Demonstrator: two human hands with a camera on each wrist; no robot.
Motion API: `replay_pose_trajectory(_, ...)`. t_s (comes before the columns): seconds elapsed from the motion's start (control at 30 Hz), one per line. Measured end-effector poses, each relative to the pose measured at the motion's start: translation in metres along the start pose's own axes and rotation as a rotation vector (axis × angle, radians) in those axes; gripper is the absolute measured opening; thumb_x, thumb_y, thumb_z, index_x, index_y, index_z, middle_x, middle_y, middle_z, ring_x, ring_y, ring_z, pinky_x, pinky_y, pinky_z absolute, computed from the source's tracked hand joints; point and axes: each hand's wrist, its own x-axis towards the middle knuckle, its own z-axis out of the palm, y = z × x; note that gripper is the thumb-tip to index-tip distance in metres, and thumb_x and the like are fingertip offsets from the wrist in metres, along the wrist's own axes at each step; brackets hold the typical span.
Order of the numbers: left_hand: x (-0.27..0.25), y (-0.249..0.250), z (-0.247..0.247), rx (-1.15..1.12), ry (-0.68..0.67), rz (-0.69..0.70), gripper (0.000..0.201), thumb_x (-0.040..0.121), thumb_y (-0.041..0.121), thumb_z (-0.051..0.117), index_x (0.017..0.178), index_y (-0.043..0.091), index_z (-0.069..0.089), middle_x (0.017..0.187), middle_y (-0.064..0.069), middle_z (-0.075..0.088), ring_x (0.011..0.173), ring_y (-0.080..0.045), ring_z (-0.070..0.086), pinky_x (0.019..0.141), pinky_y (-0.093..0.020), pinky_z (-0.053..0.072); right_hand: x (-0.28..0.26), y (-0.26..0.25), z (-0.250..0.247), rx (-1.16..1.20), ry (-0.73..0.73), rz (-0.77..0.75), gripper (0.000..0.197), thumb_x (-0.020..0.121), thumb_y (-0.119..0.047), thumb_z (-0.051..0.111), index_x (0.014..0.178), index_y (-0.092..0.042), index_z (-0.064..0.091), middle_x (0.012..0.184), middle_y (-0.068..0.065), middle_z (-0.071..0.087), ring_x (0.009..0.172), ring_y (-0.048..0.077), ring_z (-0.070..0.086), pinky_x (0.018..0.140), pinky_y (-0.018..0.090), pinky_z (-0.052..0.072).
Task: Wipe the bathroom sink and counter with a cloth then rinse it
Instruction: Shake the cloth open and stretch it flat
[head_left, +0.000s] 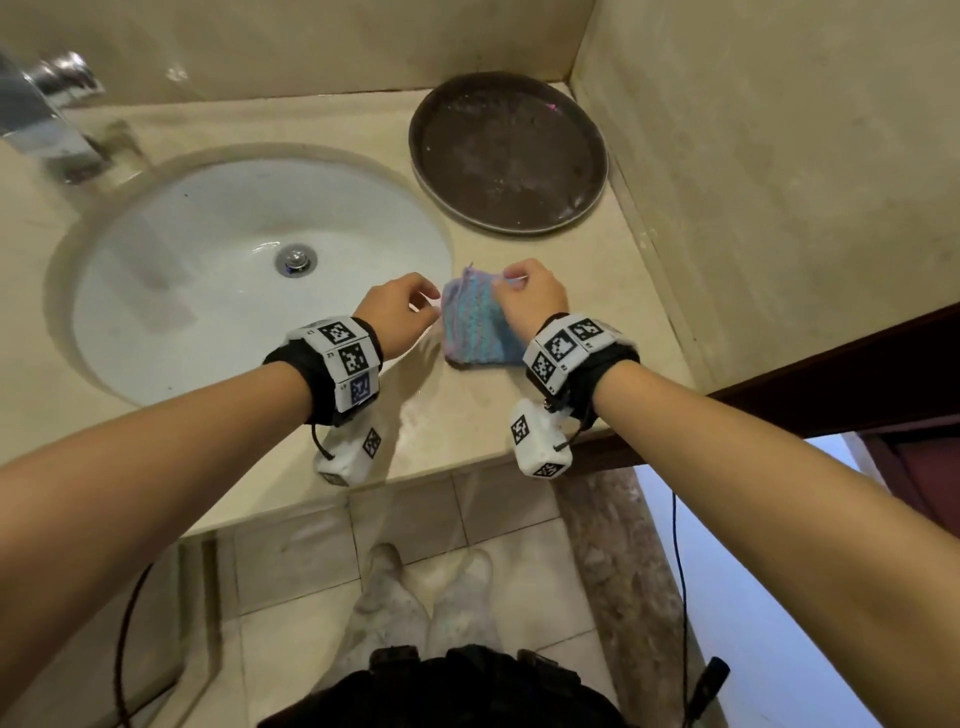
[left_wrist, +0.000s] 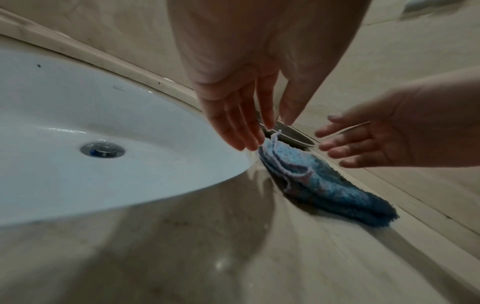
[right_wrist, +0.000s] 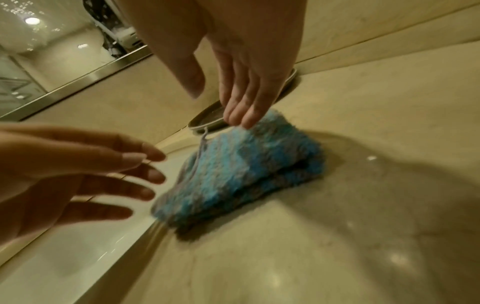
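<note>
A folded blue and purple knitted cloth (head_left: 475, 327) lies on the beige counter (head_left: 467, 415), just right of the white sink (head_left: 208, 291). My right hand (head_left: 530, 296) hovers over the cloth's far end; in the right wrist view its straight fingers (right_wrist: 241, 115) touch the cloth (right_wrist: 246, 170) at its far edge. My left hand (head_left: 408, 312) is at the cloth's left side over the sink rim. Its fingers (left_wrist: 241, 133) are straight and reach the cloth (left_wrist: 324, 185) at its far corner, by a loose yarn tail. Neither hand grips anything.
A round dark brown tray (head_left: 509, 156) sits on the counter in the back right corner, just behind the cloth. The chrome faucet (head_left: 47, 104) stands at the back left and the drain (head_left: 296, 260) in the basin. Beige walls close the back and right.
</note>
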Motion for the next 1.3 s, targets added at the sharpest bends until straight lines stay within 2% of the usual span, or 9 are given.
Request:
replay_pose_trajectory(0.1, 0.001, 0.001, 0.005, -0.034, -0.034, 0.003, 0.026, 0.09, 0.021, 0.054, 0.115, 0.015, 0.058, 0.112, -0.007, 0.065, 0.102, -0.025, 0.061, 0.088, -0.028, 0.045, 0.01, 0.007, -0.017, 0.013, 0.148, 0.1, 0.027, 0.089, -0.022, 0.054, 0.112, -0.007, 0.057, 0.113, 0.012, 0.063, 0.104, 0.03, 0.058, 0.076, 0.027, 0.041)
replay_pose_trajectory(0.23, 0.004, 0.009, 0.012, 0.078, -0.112, 0.046, 0.029, 0.09, 0.02, 0.053, 0.119, 0.018, 0.061, 0.116, -0.008, 0.064, 0.104, -0.024, 0.06, 0.086, -0.024, 0.041, 0.016, 0.022, -0.022, -0.061, -0.019, 0.264, 0.023, 0.084, -0.022, 0.06, 0.075, -0.001, 0.058, 0.07, 0.012, 0.058, 0.076, 0.028, 0.057, 0.062, 0.034, 0.046)
replay_pose_trajectory(0.33, 0.007, 0.012, 0.012, 0.196, -0.173, 0.048, 0.033, 0.091, 0.016, 0.051, 0.122, 0.016, 0.061, 0.125, -0.011, 0.06, 0.111, -0.025, 0.057, 0.087, -0.024, 0.039, 0.016, 0.026, -0.015, -0.041, -0.11, 0.313, 0.024, 0.078, -0.023, 0.064, 0.088, -0.001, 0.063, 0.088, 0.012, 0.067, 0.082, 0.026, 0.063, 0.068, 0.031, 0.048)
replay_pose_trajectory(0.43, 0.01, 0.007, 0.008, 0.21, -0.197, 0.028, 0.032, 0.09, 0.018, 0.053, 0.122, 0.017, 0.06, 0.123, -0.012, 0.061, 0.111, -0.026, 0.057, 0.085, -0.025, 0.038, 0.016, 0.016, -0.01, -0.036, -0.175, 0.314, 0.041, 0.088, -0.029, 0.058, 0.12, -0.004, 0.056, 0.125, 0.014, 0.059, 0.111, 0.028, 0.059, 0.083, 0.026, 0.046)
replay_pose_trajectory(0.6, 0.01, 0.004, -0.006, 0.167, -0.112, 0.002, 0.033, 0.093, 0.028, 0.05, 0.12, 0.012, 0.059, 0.119, -0.012, 0.062, 0.109, -0.028, 0.058, 0.088, -0.029, 0.042, 0.008, -0.023, -0.007, -0.029, -0.203, 0.209, 0.043, 0.091, -0.024, 0.053, 0.124, 0.003, 0.053, 0.129, 0.018, 0.056, 0.113, 0.03, 0.057, 0.096, 0.034, 0.046)
replay_pose_trajectory(0.7, 0.013, 0.003, -0.019, -0.015, -0.063, -0.083, 0.037, 0.093, 0.036, 0.048, 0.118, 0.01, 0.058, 0.116, -0.012, 0.063, 0.104, -0.03, 0.059, 0.09, -0.035, 0.047, 0.005, -0.045, -0.009, 0.096, -0.213, 0.114, 0.043, 0.087, -0.021, 0.057, 0.125, -0.003, 0.054, 0.13, 0.018, 0.057, 0.121, 0.033, 0.054, 0.104, 0.043, 0.044)
replay_pose_trajectory(0.83, 0.012, 0.02, -0.043, -0.508, -0.102, -0.2, 0.043, 0.095, 0.039, 0.044, 0.115, 0.003, 0.053, 0.102, -0.012, 0.056, 0.088, -0.023, 0.053, 0.067, -0.028, 0.048, -0.017, -0.088, -0.029, 0.236, -0.248, 0.013, 0.039, 0.09, -0.02, 0.054, 0.126, -0.004, 0.051, 0.127, 0.02, 0.056, 0.118, 0.035, 0.054, 0.102, 0.052, 0.043)
replay_pose_trajectory(1.07, 0.007, 0.049, -0.08, -1.106, -0.207, -0.215, 0.053, 0.089, 0.058, 0.042, 0.121, 0.016, 0.05, 0.101, -0.006, 0.059, 0.092, -0.02, 0.059, 0.077, -0.039, 0.054, -0.037, -0.128, -0.058, 0.573, -0.364, -0.105, 0.013, 0.098, -0.014, 0.042, 0.097, -0.013, 0.055, 0.096, 0.007, 0.06, 0.088, 0.02, 0.061, 0.076, 0.034, 0.054)
replay_pose_trajectory(1.3, 0.022, 0.072, -0.092, -1.152, -0.115, -0.089, 0.009, 0.093, 0.014, 0.051, 0.094, 0.02, 0.057, 0.07, 0.009, 0.069, 0.065, -0.006, 0.064, 0.055, -0.021, 0.053, -0.022, -0.127, -0.075, 0.748, -0.243, -0.055, 0.019, 0.1, -0.01, 0.035, 0.092, -0.011, 0.052, 0.089, 0.006, 0.058, 0.081, 0.018, 0.058, 0.084, 0.041, 0.049)
